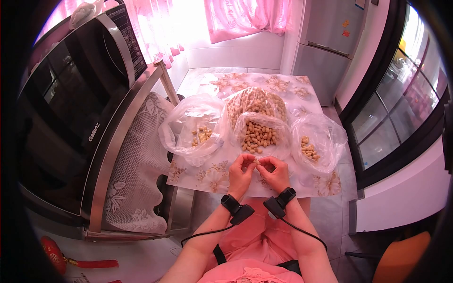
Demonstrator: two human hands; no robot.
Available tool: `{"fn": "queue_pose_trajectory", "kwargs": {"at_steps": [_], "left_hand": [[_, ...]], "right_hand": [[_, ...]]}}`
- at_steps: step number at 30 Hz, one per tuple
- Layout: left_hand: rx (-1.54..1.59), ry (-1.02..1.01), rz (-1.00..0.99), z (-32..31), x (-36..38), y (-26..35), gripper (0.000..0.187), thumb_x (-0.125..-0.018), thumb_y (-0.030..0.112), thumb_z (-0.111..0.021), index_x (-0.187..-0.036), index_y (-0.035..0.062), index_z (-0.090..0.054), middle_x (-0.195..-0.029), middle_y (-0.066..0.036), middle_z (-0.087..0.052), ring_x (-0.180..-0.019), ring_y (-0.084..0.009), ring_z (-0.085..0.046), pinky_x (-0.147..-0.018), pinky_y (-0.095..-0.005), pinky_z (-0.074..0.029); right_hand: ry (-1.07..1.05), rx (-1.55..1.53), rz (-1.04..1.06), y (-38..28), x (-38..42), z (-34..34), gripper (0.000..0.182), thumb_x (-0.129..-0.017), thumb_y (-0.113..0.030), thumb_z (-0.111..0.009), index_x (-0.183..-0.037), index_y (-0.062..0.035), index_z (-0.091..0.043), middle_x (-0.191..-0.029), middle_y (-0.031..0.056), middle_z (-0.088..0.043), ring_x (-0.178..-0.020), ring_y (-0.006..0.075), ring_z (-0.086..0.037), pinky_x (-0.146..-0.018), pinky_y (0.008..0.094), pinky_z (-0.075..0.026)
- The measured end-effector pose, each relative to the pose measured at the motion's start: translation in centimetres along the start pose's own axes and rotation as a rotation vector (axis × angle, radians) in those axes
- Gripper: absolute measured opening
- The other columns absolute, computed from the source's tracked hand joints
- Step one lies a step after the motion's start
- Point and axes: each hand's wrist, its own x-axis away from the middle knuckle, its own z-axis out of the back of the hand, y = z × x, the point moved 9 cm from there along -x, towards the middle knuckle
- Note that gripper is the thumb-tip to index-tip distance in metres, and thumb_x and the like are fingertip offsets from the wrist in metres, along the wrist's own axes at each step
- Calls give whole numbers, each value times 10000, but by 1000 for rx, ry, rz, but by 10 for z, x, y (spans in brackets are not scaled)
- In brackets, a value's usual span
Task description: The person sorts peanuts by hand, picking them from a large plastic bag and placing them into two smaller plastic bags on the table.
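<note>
My left hand (241,173) and my right hand (274,172) meet above the table's near edge, fingertips closed together on a small peanut (256,162). Just beyond them, a large clear bag (257,101) of unshelled peanuts lies open, with many peanuts (258,136) at its mouth. Left of it, an open plastic bag (188,118) holds some paler pieces (202,135). To the right, another open bag (330,137) has several peanuts (309,150) in it. Black straps with small boxes are on both wrists.
The table (217,181) has a floral cover. A microwave (71,118) stands on a metal rack (118,151) at the left. Behind are pink curtains (245,19) and a grey fridge (325,52). An orange chair (401,259) is at the lower right.
</note>
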Motion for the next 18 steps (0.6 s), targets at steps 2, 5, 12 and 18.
{"fn": "queue_pose_trajectory", "kwargs": {"at_steps": [2,5,12,18], "left_hand": [[-2,1,0,0,0,-1,167,-906,-17,-666,-1068,9,-631,-980,-41,-688,-894,-113,-654,-825,-264,-531],[-8,2,0,0,0,-2,168,-906,-19,-666,-1068,9,-631,-981,-41,-688,-897,-115,-655,-829,-264,-531],[-4,4,-1,0,0,0,170,-905,-19,-667,-1068,9,-631,-984,-39,-689,-894,-116,-657,-827,-266,-534],[-7,14,-4,1,0,2,159,-905,4,-682,-1059,9,-644,-978,-38,-692,-877,-114,-658,-813,-264,-532]], "right_hand": [[-6,1,-6,-1,0,0,161,-853,-75,-779,-988,-8,-724,-843,17,-725,-724,59,-643,-662,228,-527],[-8,-2,-5,-1,0,0,162,-852,-75,-780,-989,-7,-726,-845,19,-728,-723,59,-644,-660,228,-526],[-2,12,2,-2,0,0,160,-850,-75,-781,-986,-9,-728,-839,26,-731,-723,62,-650,-657,229,-528],[5,11,-9,-4,0,1,177,-829,-99,-777,-978,-16,-730,-843,65,-736,-708,118,-678,-658,270,-542]]}}
